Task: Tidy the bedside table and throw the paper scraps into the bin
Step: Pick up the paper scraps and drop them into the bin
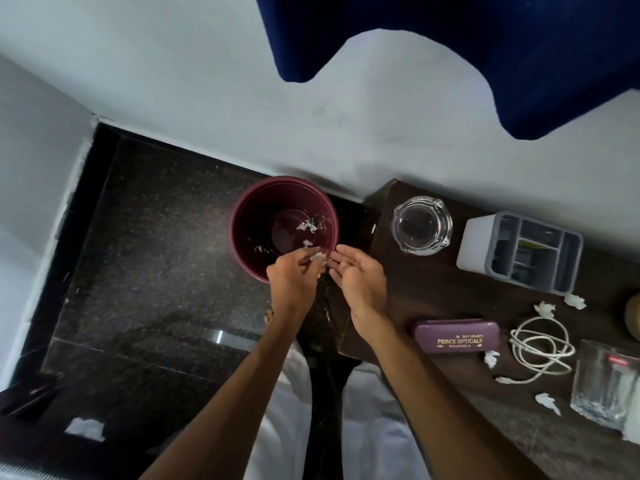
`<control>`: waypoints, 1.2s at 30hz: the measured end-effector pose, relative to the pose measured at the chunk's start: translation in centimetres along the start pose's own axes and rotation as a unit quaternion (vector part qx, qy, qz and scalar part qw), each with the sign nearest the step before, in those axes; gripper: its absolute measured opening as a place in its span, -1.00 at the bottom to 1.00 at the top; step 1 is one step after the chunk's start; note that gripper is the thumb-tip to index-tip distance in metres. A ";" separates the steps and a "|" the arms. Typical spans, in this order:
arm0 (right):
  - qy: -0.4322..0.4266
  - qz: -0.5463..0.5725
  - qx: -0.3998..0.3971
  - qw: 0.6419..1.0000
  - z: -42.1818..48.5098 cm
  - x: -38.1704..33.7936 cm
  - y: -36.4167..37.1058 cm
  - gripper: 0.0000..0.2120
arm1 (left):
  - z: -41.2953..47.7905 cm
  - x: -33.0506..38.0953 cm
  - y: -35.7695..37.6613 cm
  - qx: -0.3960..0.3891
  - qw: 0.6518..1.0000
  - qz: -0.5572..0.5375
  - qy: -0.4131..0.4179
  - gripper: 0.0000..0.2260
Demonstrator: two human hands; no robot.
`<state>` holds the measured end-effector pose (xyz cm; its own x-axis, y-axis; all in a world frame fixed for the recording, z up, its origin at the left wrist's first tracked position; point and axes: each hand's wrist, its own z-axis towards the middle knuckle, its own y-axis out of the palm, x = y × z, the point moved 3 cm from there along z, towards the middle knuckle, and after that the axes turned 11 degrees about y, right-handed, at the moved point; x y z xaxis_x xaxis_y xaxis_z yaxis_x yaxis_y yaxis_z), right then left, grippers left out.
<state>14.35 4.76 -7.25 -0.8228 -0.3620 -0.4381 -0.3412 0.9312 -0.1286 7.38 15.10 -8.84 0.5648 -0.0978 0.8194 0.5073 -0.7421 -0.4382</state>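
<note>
Speckled granite floor (145, 258); left hand (291, 277) pinching crumpled paper scrap (318, 258) over round maroon bin (242, 220); right hand (360, 275) open.

Your bin (242, 223) is maroon inside and out, with white paper bits (306, 226) and one green fleck at its bottom. The scrap (317, 257) in your left hand (291, 278) is white. Floor (156, 244) is black stone, speckled grey. Bedside table (415, 292) is dark brown wood grain. Near its back edge: clear glass ashtray (421, 225), then an organiser (519, 252) with white sides and a grey grid top. Toward the front edge: purple glasses case (457, 337) (gold lettering), white cable (540, 348), white scraps (547, 402), clear tumbler (604, 389) with a red mark. Wall (173, 81) pale grey-white, curtain (485, 46) deep navy. Your trousers (287, 427) are white.
</note>
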 end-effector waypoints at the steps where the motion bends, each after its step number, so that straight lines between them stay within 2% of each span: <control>1: -0.005 -0.004 0.004 1.000 0.0 0.0 0.2 -0.62 | 0.6 -0.6 -0.2 0.009 1.000 -0.008 -0.017 -0.81; 5: -0.013 -0.012 0.005 1.000 0.5 0.4 0.8 -0.61 | 3.0 -2.6 -0.9 0.029 0.997 0.006 -0.067 -0.82; 10: -0.024 -0.025 0.012 0.999 0.4 0.5 0.6 -0.63 | 4.9 -4.5 -1.4 -0.012 0.989 0.016 -0.147 -0.60; 14: -0.034 -0.030 0.026 0.999 -0.3 0.5 -0.4 -0.65 | 4.6 -3.9 -1.3 -0.031 0.985 -0.029 -0.169 -0.67; 17: -0.041 -0.039 0.035 0.998 -1.5 0.6 -1.9 -0.65 | 3.2 -2.2 -0.8 -0.011 0.983 -0.061 -0.171 -0.73; 21: -0.084 -0.047 0.087 0.992 -3.6 1.9 -5.8 -0.73 | -0.8 2.1 1.7 0.008 0.982 -0.127 -0.136 -0.92; 27: -0.114 -0.044 0.196 0.973 -6.9 4.2 -13.9 -0.80 | -10.7 8.7 9.0 -0.051 0.979 -0.175 -0.090 -0.88; 30: -0.148 -0.093 0.279 0.944 -8.3 5.8 -18.7 -0.81 | -15.0 9.2 13.0 -0.088 0.986 -0.126 -0.065 -0.90; 33: -0.142 -0.114 0.329 0.927 -7.9 7.7 -23.2 -0.79 | -17.6 9.6 15.9 -0.106 0.981 -0.131 -0.094 -0.92; 36: -0.127 -0.135 0.347 0.919 -7.1 8.8 -26.3 -0.82 | -18.8 10.1 17.4 -0.102 0.979 -0.148 -0.098 -0.83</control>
<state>12.84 -23.18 -1.41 -0.5871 -0.6448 -0.4893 -0.0721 0.6438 -0.7618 9.72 -11.30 -1.22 0.5378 0.2555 0.8034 0.5384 -0.8374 -0.0940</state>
